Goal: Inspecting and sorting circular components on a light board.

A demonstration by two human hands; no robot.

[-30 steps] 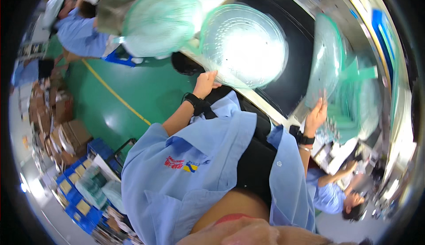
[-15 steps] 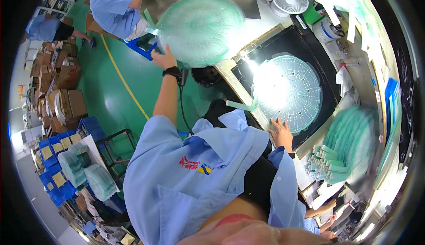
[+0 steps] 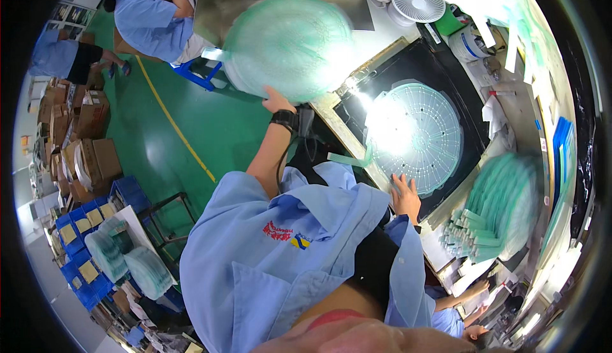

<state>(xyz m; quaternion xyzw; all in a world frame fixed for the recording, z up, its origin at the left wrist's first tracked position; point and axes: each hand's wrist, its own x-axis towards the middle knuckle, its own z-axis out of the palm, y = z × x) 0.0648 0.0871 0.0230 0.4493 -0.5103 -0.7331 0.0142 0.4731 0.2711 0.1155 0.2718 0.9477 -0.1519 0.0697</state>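
A round, clear green-tinted sheet (image 3: 433, 136) with radial lines and small dots lies on the black surface of a framed worktop (image 3: 468, 85). Bright light glares over its left part, and a pale strip-like tab (image 3: 347, 160) sticks out toward me. My right hand (image 3: 405, 198) rests at the sheet's near edge, fingers spread and holding nothing. Further left is a pile of similar round greenish sheets (image 3: 287, 47), its outline smeared. My left hand (image 3: 278, 101), a black band on its wrist, is at the pile's near edge with a finger stretched toward it; no grip shows.
Another stack of green sheets with tabs (image 3: 500, 209) stands at the right. A white fan (image 3: 417, 0) and a white tub (image 3: 468, 44) are at the back. A co-worker (image 3: 153, 18) sits at far left, beyond a blue stool (image 3: 196, 74). Cardboard boxes (image 3: 95, 161) line the left side.
My left hand has moved right and nearer to me along the pile's edge. My right hand stays by the sheet. The seated co-worker has raised a hand toward the head.
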